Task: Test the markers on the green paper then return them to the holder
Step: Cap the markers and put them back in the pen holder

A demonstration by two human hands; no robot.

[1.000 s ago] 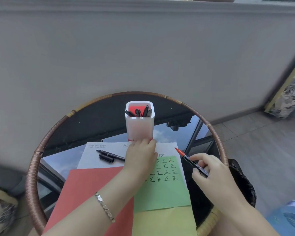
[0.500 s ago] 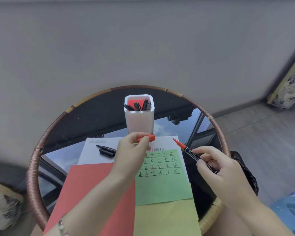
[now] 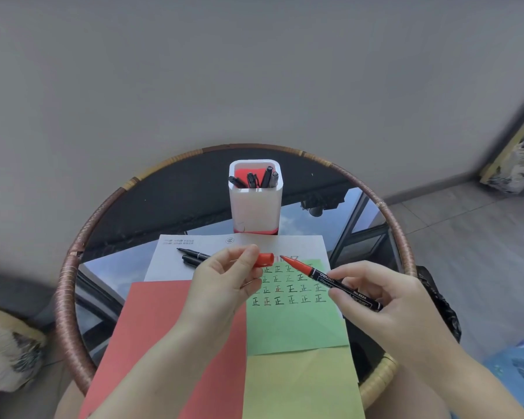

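Note:
My right hand point(image 3: 384, 300) grips an uncapped red marker point(image 3: 330, 281), its red tip aimed left at a red cap point(image 3: 264, 259) pinched in my left hand point(image 3: 224, 282). Tip and cap are a small gap apart, above the green paper point(image 3: 297, 325), which carries rows of written characters. The white marker holder point(image 3: 256, 204) stands behind the papers with several dark markers in it. A black marker point(image 3: 192, 254) and its loose cap point(image 3: 191, 261) lie on the white sheet point(image 3: 170, 261) to the left.
The papers lie on a round glass table with a woven rim point(image 3: 70, 267). A red sheet point(image 3: 158, 322) sits front left and a yellow sheet point(image 3: 300, 385) front centre. A grey wall rises close behind. A black bag point(image 3: 439, 300) hangs off the right edge.
My left hand picked the red cap up from near the holder's base and brought it toward the marker tip. My right hand moved the marker left to meet it.

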